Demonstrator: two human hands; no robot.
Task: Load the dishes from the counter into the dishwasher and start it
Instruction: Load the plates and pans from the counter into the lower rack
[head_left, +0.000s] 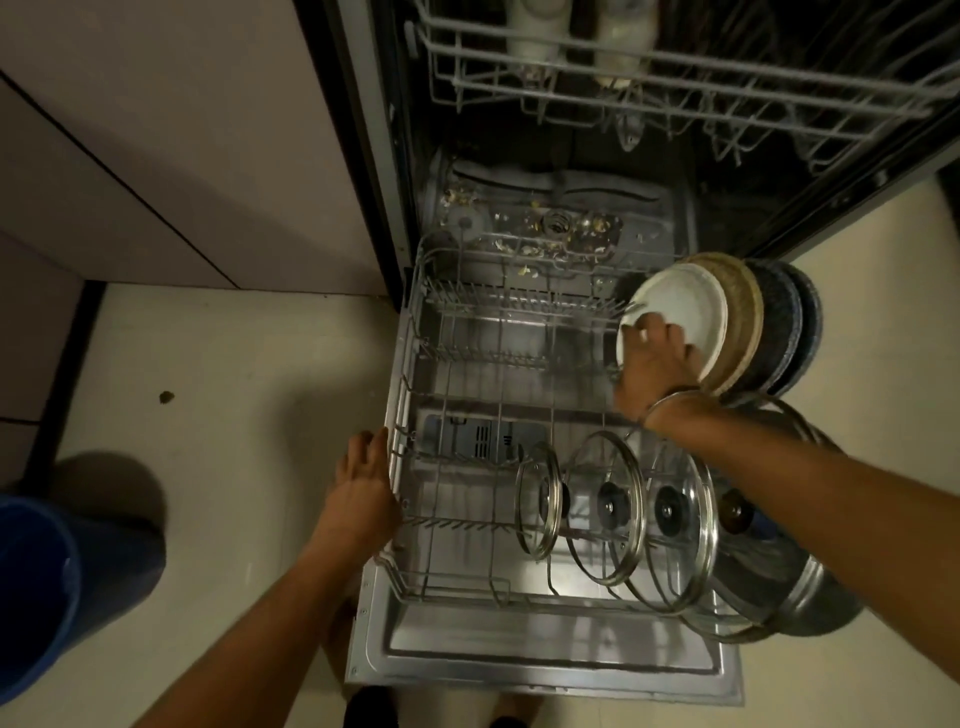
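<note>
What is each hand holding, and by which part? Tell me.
The right hand grips the white plate at its lower left rim, where it stands in the lower rack. The left hand holds nothing; it rests on that rack's left edge.

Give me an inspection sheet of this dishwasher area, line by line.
Surface: lower rack pulled out over the open door.
Job's things: white plate leads upright plates at right; four glass lids stand in front.
Clutter: food scraps on tub floor.
Grippers: left hand rests on the rack's edge; right hand grips the white plate.
Cables: nothing seen.
Surroundings: blue bucket, pale floor, upper rack.
</note>
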